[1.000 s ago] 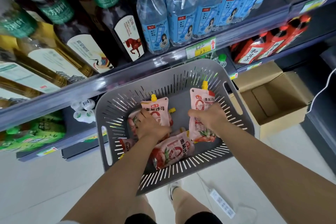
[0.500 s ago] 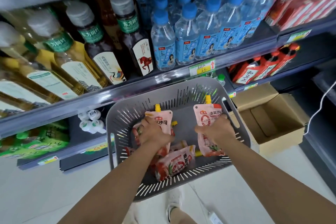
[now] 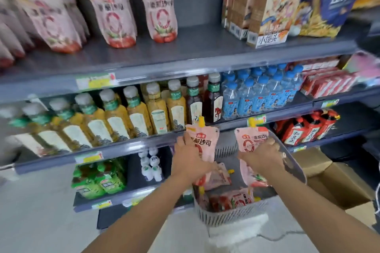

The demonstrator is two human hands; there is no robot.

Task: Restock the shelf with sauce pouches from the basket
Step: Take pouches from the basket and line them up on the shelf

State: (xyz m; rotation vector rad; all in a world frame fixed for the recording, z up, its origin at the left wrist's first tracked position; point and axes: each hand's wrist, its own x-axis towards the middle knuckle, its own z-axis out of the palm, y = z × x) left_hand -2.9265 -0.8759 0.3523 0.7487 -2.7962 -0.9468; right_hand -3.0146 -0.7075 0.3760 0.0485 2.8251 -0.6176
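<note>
A person's left hand [image 3: 188, 158] grips a pink plastic sauce pouch [image 3: 206, 142] with a yellow screw cap, the fingers wrapped round its lower half. The right hand [image 3: 264, 157] holds a second pink pouch [image 3: 249, 139] of the same kind, fingers clamped across its middle. Both pouches are upright with caps up, held side by side but apart above a grey slotted plastic basket [image 3: 230, 215] set low in front of the store shelving. More loose pouches [image 3: 236, 200] lie flat and jumbled in the bottom of the basket. On the grey metal top shelf [image 3: 185, 53], a row of matching standing pouches [image 3: 161, 8] is lined up against the back panel, blurred toward the left. They are well apart from a group of tan and blue snack boxes [image 3: 267, 12] at the right. One shelf down, yellow tea bottles [image 3: 135, 115] with pale caps stand next to dark brown bottles [image 3: 213, 100] and clear water bottles [image 3: 257, 96] with blue caps. Red spouted cartons [image 3: 304, 129] fill a lower shelf at the right. Green drink packs [image 3: 98, 178] sit on a lower shelf at the left. An open brown cardboard box [image 3: 333, 178] stands just beside the right side of the basket.
</note>
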